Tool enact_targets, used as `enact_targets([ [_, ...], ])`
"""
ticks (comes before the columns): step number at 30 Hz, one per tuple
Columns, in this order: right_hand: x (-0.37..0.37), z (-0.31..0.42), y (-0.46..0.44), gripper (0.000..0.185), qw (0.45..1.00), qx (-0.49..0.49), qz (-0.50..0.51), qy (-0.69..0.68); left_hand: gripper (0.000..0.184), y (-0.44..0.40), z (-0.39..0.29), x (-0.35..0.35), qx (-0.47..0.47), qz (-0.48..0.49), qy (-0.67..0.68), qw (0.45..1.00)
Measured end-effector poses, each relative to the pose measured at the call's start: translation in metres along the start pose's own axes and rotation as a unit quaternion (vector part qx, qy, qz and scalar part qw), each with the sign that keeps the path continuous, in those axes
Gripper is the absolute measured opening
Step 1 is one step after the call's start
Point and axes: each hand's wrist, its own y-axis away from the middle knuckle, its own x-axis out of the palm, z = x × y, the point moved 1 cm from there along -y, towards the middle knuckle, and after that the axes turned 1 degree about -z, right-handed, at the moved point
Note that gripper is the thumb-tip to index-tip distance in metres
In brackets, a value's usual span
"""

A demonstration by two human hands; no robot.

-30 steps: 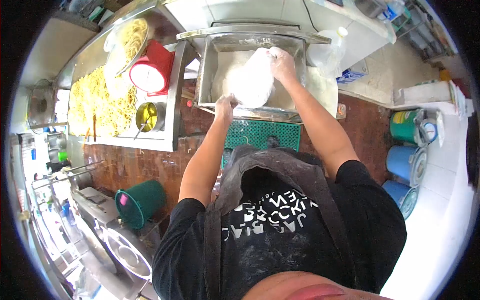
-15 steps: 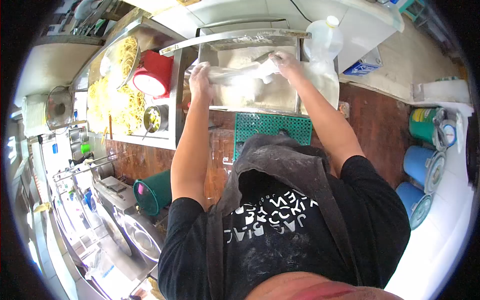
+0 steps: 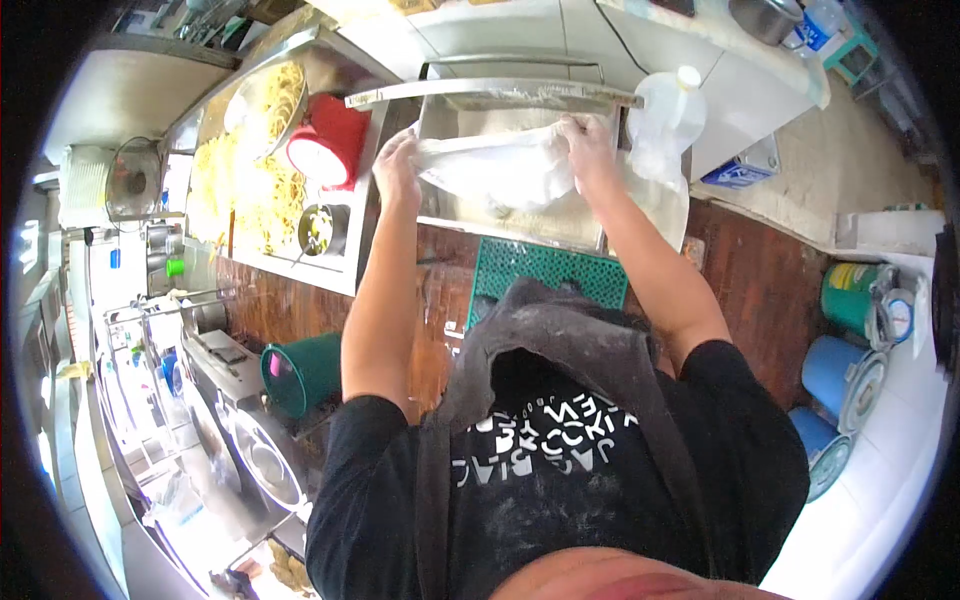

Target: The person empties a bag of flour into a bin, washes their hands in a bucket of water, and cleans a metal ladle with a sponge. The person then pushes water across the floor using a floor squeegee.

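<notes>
My left hand (image 3: 398, 168) is closed on the left end of a thin, whitish, slightly see-through sheet (image 3: 495, 172), and my right hand (image 3: 592, 158) grips its right end. Stretched between both hands, the sheet sags a little in its middle. Whether it is plastic or cloth, I cannot tell. Both hands look dusted with white powder. Below the sheet is a rectangular metal bin (image 3: 490, 92), with pale powder on its inside. Much of the bin is hidden by the sheet.
Left of the bin are a red-cased scale (image 3: 342, 135), a heap of yellow noodles (image 3: 235, 190) and a dark pot (image 3: 325, 232). A translucent jug (image 3: 668, 115) stands to the right. A green perforated mat (image 3: 545, 265) lies on the floor; lidded blue buckets (image 3: 832, 350) line the right wall.
The bunched sheet has been spread wider between my hands. My right hand has shifted slightly right and down. The whole view has also shifted a little.
</notes>
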Motion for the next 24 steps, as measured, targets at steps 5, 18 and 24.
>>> enact_targets([
  [5,-0.001,-0.043,-0.014,0.031,1.0,0.017,-0.019,0.016,0.028,0.032,-0.036,0.016,0.04,-0.015,-0.149,0.988],
  [18,-0.001,-0.025,0.001,0.024,0.992,-0.035,0.057,0.106,0.027,0.014,-0.017,0.003,0.059,-0.027,-0.082,0.995],
  [24,0.015,-0.003,-0.006,0.023,0.963,-0.161,0.039,0.211,0.033,0.027,-0.031,0.011,0.061,-0.103,-0.071,0.99],
])
